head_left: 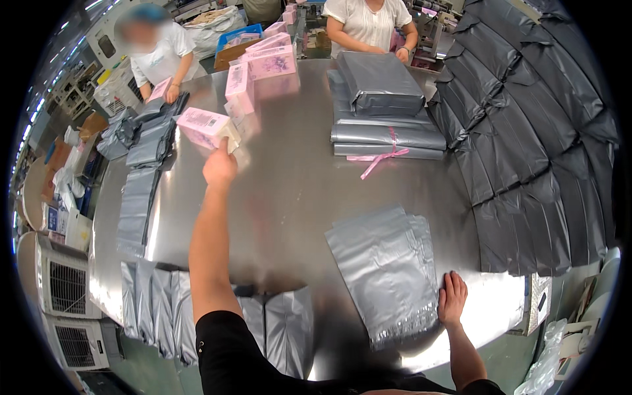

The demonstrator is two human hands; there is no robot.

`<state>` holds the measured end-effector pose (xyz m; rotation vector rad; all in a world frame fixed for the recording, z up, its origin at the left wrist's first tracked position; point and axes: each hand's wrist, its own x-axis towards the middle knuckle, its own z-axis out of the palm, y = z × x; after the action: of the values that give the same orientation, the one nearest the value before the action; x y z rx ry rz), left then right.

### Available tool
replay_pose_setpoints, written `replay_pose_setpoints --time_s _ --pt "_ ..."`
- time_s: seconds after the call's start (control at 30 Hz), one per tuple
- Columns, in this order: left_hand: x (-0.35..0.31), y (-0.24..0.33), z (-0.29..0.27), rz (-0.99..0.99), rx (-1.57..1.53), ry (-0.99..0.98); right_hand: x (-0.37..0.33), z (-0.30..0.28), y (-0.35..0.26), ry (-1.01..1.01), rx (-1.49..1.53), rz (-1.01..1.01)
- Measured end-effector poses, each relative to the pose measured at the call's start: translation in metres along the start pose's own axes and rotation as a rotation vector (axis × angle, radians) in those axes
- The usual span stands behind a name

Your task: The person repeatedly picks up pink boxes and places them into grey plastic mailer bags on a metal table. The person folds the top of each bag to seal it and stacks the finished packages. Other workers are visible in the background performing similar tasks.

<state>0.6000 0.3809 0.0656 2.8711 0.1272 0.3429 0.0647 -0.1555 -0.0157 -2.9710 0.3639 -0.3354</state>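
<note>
My left hand (220, 164) reaches far across the steel table, its fingers closed at the near end of a pink and white printed box (203, 127). Part of that grip is hidden behind the hand. More boxes of the same kind (240, 87) stand beyond it. My right hand (453, 298) rests palm down at the table's near right, fingers stretched out, holding nothing. Just left of its fingertips lies a loose stack of flat grey plastic mailing bags (388, 273), slightly fanned.
Packed grey bags (520, 131) form a tall pile at the right. A grey bundle (382, 82) sits on folded bags tied with pink ribbon (385, 157). Grey parcels line the left (141, 178) and near edges (286, 329). Two people stand across the table, one handling a pink box (160, 89).
</note>
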Motion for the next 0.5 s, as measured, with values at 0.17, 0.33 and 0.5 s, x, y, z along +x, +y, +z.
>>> replay_pose_setpoints --time_s 0.17,0.33,0.5 --pt "0.094 -0.052 0.067 -0.178 -0.254 0.105 0.017 0.002 -0.003 -0.087 0.046 0.021" --pt "0.092 -0.013 0.065 -0.336 -0.358 0.055 0.008 -0.002 -0.004 -0.069 0.008 0.034" --pt "0.041 -0.026 0.018 -0.207 -0.649 0.007 0.012 -0.004 -0.002 -0.020 0.046 -0.001"
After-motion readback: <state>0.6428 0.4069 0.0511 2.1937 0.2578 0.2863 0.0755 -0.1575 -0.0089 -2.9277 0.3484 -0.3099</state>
